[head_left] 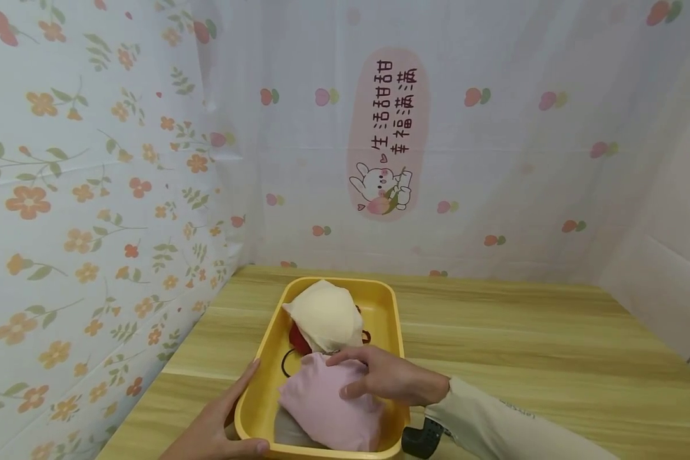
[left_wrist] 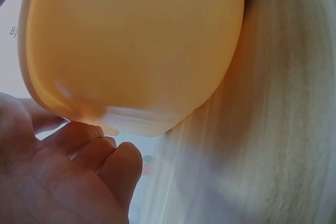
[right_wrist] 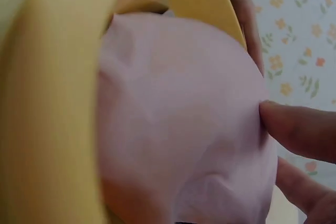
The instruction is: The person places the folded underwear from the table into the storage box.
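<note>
A yellow plastic bin (head_left: 399, 319) holds soft cloth items. My left hand (head_left: 221, 415) grips its near left corner, fingers along the outside of the side wall and thumb at the front rim. The left wrist view shows those fingers bent against the bin's outer wall. A plump pink cloth bundle (head_left: 328, 402) fills the near end. On its top right my right hand (head_left: 393, 377) holds the fabric between thumb and bent fingers; in the right wrist view the thumb (right_wrist: 299, 127) presses into the cloth. A cream cloth bundle (head_left: 324, 316) sits behind the pink one.
Beneath the cream bundle something dark red (head_left: 299, 338) peeks out, beside a thin black cord loop (head_left: 284, 364). Grey fabric (head_left: 290, 431) shows under the pink bundle. The bin stands on a wood-grain table (head_left: 523, 351) with patterned cloth (head_left: 299, 160) behind and at the left.
</note>
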The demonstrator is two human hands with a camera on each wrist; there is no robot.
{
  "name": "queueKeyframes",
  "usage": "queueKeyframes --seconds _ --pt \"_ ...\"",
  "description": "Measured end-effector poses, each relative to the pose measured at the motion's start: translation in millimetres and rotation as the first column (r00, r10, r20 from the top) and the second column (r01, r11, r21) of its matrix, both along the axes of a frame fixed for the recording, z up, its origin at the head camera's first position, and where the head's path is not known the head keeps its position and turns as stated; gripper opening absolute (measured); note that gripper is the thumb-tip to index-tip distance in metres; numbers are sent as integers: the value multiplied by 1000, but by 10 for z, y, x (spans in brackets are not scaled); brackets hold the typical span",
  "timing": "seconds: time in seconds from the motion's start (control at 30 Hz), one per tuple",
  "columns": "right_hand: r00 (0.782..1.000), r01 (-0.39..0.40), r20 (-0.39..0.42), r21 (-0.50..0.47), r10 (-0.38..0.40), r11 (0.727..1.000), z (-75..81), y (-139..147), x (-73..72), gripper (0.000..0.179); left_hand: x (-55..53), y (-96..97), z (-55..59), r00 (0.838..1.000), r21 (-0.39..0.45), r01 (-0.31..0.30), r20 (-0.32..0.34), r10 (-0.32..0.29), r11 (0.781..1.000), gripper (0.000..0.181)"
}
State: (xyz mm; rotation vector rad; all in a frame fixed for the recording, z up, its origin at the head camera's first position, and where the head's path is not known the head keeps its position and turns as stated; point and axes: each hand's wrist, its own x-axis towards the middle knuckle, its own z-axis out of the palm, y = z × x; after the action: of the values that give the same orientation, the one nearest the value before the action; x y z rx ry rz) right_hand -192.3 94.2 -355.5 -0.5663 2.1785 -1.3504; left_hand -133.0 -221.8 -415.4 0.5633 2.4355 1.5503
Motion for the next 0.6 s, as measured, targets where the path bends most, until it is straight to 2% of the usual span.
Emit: queueKeyframes --seconds 0.2,0.33,0.47,0.53,0.6 --pt "991 -39 -121 89 49 995 0 -24 -3 43 12 -7 3 999 -30 -2 -38 1 1000 104" --pt "987 -42 -150 92 56 995 36 -24 -11 43 3 3 25 996 -62 -11 -90 5 998 105" --pt "988 -40 -145 93 53 995 89 29 -25 42 -19 -21 27 989 -108 0 -148 -16 994 106" --pt "990 -45 -125 99 57 994 119 74 -37 41 -30 -57 11 976 -144 17 -212 -48 989 106" --pt "993 -51 -102 102 61 993 153 133 -56 40 -39 -104 19 973 -165 41 -219 -77 985 105"
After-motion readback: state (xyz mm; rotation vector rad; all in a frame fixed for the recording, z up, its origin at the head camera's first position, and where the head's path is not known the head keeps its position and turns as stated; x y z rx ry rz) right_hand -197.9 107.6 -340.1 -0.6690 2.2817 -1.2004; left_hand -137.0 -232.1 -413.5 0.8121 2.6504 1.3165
